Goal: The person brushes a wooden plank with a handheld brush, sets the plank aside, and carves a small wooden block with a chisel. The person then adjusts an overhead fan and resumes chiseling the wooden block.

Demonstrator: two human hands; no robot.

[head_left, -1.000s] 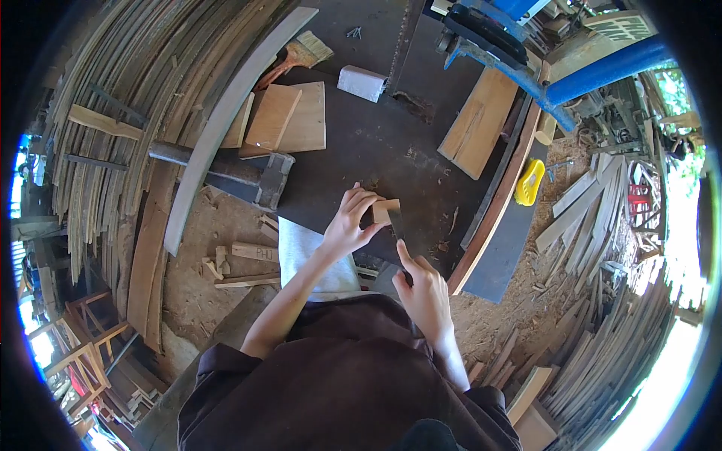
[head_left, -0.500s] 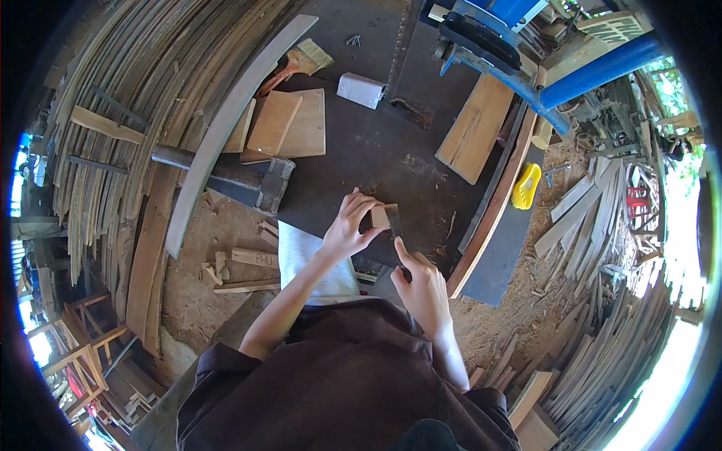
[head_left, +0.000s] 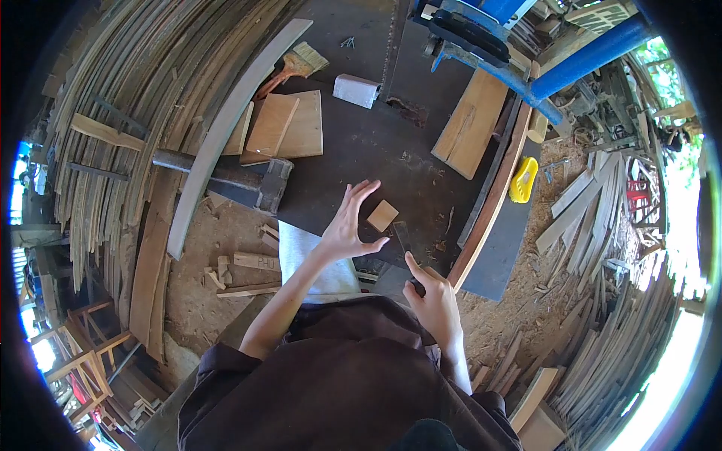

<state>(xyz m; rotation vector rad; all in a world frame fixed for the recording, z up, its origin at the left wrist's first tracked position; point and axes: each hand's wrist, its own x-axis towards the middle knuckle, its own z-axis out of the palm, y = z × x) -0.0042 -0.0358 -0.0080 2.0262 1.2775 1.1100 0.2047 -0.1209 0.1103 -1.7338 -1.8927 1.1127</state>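
The person's left hand is spread, thumb well apart from the fingers; the small wooden block lies just right of that gap, on the dark tabletop. The right hand, nearer, is curled around a thin-bladed tool, its tip near the block's right side.

A woodworking workshop: stacked planks, wood offcuts on the floor, a paintbrush.

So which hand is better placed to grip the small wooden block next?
Probably the left hand: it's open and empty beside the small wooden block, while the right hand holds a thin blade.
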